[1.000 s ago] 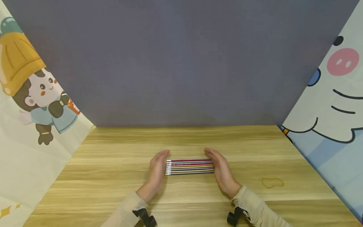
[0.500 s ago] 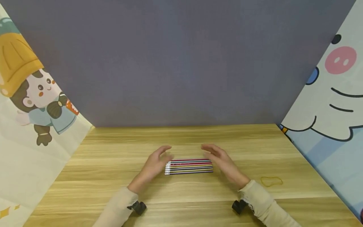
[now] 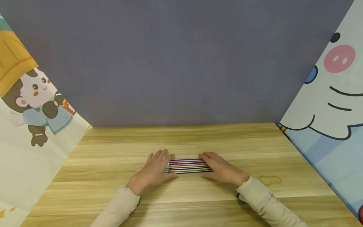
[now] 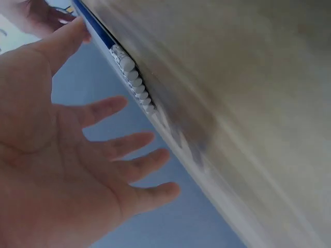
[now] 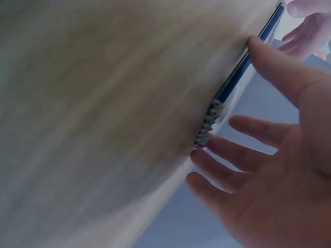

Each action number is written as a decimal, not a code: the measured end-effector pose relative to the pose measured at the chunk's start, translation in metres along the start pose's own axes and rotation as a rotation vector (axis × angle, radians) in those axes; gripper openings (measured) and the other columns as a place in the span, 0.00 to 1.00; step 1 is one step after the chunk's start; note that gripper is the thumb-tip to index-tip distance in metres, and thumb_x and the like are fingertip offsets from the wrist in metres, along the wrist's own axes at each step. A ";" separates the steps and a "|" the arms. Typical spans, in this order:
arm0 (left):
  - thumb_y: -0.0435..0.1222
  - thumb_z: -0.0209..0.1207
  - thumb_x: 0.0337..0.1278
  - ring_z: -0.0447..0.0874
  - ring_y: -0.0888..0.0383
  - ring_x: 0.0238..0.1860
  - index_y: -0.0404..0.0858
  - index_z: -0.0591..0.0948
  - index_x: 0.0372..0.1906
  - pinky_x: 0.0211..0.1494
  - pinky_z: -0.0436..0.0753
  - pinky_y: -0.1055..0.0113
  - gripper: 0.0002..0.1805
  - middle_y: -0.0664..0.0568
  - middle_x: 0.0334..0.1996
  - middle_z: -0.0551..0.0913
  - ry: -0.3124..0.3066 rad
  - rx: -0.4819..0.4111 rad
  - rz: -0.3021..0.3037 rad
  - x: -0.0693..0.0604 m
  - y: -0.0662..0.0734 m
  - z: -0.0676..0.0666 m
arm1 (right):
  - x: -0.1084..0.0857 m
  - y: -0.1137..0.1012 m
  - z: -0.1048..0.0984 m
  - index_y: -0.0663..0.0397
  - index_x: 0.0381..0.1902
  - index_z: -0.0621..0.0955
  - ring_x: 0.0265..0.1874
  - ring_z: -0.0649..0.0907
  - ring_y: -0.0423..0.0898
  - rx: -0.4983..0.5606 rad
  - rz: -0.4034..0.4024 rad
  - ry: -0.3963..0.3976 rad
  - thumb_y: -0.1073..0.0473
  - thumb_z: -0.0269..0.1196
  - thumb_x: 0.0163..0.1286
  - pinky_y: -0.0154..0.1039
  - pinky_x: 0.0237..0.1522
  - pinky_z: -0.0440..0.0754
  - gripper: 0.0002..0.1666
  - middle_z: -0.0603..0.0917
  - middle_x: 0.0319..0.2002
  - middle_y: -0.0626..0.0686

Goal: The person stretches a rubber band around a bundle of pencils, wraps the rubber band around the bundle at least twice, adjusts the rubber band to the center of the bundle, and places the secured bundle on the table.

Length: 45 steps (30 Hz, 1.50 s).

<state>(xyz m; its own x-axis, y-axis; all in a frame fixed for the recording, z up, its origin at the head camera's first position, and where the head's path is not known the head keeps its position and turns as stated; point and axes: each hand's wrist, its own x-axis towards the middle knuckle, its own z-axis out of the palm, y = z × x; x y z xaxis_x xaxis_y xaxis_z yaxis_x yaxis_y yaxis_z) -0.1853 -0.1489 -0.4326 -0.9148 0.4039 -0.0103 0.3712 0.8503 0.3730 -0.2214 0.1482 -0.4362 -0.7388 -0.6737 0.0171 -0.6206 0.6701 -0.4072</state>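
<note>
A flat row of several striped pencils (image 3: 188, 166) lies side by side on the wooden table, running left to right. Their white erasers (image 4: 127, 64) face left. My left hand (image 3: 153, 171) is at the eraser end, thumb along the near side and spread fingers towards the far side. At the opposite end is my right hand (image 3: 225, 170), its thumb by the near pencil and its fingers reaching to the far edge. In the right wrist view the right thumb (image 5: 269, 62) touches the dark blue pencil, with the other fingers apart and only slightly bent.
A thin yellow rubber band (image 3: 269, 176) lies on the table (image 3: 119, 148) to the right of my right forearm. A grey panel (image 3: 181, 63) stands behind the table. Cartoon-printed sheets border the left and right sides.
My hands first stood upright against both pencil ends. They lifted slightly apart, then came down with thumbs on the near side and fingers on the far side. The pencils stay in place.
</note>
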 end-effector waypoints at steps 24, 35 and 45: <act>0.55 0.62 0.63 0.66 0.38 0.67 0.35 0.74 0.65 0.70 0.65 0.37 0.34 0.36 0.66 0.68 0.021 0.151 0.099 0.009 0.005 0.006 | 0.004 -0.009 0.001 0.61 0.62 0.76 0.57 0.77 0.56 -0.166 -0.060 0.062 0.49 0.68 0.67 0.57 0.57 0.76 0.32 0.77 0.59 0.60; 0.54 0.64 0.61 0.71 0.47 0.52 0.36 0.77 0.59 0.52 0.78 0.49 0.31 0.43 0.53 0.73 0.077 0.151 0.132 0.014 0.007 0.008 | 0.013 -0.009 0.000 0.58 0.59 0.77 0.49 0.76 0.49 -0.143 -0.087 0.082 0.50 0.71 0.64 0.50 0.49 0.77 0.30 0.78 0.51 0.53; 0.51 0.67 0.57 0.69 0.53 0.38 0.38 0.78 0.49 0.38 0.74 0.59 0.24 0.50 0.37 0.72 0.114 0.188 0.167 0.019 0.010 0.007 | 0.015 -0.007 -0.001 0.55 0.53 0.75 0.43 0.74 0.45 -0.093 -0.072 0.050 0.48 0.70 0.65 0.45 0.44 0.76 0.26 0.78 0.44 0.50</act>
<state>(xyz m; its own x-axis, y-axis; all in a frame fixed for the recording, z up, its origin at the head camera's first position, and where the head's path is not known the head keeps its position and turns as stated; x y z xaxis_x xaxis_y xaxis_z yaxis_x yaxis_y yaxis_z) -0.1978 -0.1305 -0.4360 -0.8466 0.5120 0.1452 0.5315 0.8273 0.1816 -0.2281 0.1336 -0.4316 -0.7023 -0.7063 0.0895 -0.6924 0.6484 -0.3165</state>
